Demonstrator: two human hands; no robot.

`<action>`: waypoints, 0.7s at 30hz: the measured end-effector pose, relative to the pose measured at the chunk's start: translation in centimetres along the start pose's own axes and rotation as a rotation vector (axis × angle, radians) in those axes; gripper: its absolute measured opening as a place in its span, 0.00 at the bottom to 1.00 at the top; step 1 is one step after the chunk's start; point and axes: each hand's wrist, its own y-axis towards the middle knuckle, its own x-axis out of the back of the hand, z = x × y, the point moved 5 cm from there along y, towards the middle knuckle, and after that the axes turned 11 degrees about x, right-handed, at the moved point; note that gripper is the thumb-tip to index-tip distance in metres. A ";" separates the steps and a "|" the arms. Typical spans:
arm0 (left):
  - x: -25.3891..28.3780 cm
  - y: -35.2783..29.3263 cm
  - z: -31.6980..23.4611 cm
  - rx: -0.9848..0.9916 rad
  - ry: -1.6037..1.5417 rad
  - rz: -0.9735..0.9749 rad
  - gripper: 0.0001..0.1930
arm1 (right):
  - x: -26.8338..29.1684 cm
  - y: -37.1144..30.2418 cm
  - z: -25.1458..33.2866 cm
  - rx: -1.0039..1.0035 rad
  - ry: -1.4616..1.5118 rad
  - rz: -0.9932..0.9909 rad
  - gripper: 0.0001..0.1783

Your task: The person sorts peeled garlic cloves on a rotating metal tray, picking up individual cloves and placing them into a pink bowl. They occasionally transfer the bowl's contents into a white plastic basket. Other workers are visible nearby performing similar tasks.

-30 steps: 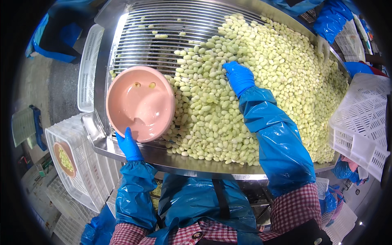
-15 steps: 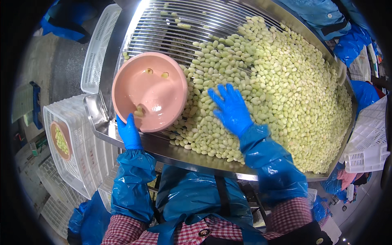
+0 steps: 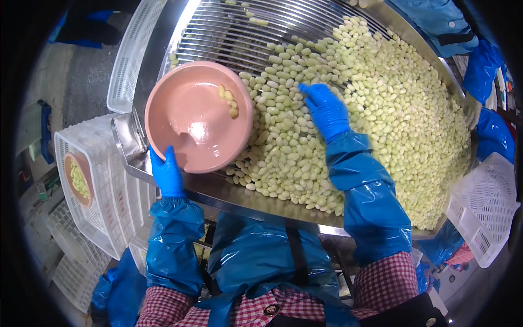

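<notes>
My left hand point(image 3: 167, 173) grips the near rim of a round pink basin point(image 3: 190, 117), thumb over the edge, the other fingers hidden beneath. The basin rests tilted on a metal bar grating at the left of a steel sorting table. Several pale yellow-green oval fruits point(image 3: 229, 101), like grapes, lie inside against its right side. My right hand point(image 3: 326, 111) is over a wide spread of the same fruits point(image 3: 403, 125), fingers pointing left and partly stretched out. Nothing shows in it. Both hands wear blue gloves.
The steel table's front edge point(image 3: 261, 211) runs before my apron. White crates point(image 3: 117, 185) stack at the left, one holding a small basin of fruit point(image 3: 79, 182). A long white crate point(image 3: 132, 54) stands beyond. Other people in blue work across the table, and a white basket point(image 3: 485, 210) is at the right.
My right hand has moved up and slightly right, its fingers less spread. The fruits in the basin have shifted from the near side to the right side. The white basket at right has tilted and moved.
</notes>
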 end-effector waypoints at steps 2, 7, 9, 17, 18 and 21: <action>-0.1 -0.5 -0.5 -0.009 0.051 -0.067 0.30 | 2.3 0.0 -0.8 -0.036 0.084 -0.177 0.15; -0.8 -0.9 -1.9 -0.122 -0.016 -0.041 0.37 | 2.6 -3.6 -1.4 0.124 -0.038 0.120 0.14; -0.6 -0.8 -2.1 -0.149 0.057 -0.080 0.37 | 1.4 -4.5 -1.7 0.159 -0.268 0.134 0.15; -0.6 -0.1 -0.8 -0.093 0.082 -0.046 0.36 | -0.3 -3.7 -1.6 0.168 -0.403 0.197 0.16; -0.6 -0.1 -0.9 -0.109 0.090 -0.048 0.36 | 0.1 -3.7 -1.2 0.185 -0.331 0.206 0.16; -0.8 -0.2 -1.2 -0.115 0.097 -0.051 0.36 | 2.3 -3.9 -0.9 0.072 -0.255 -0.111 0.12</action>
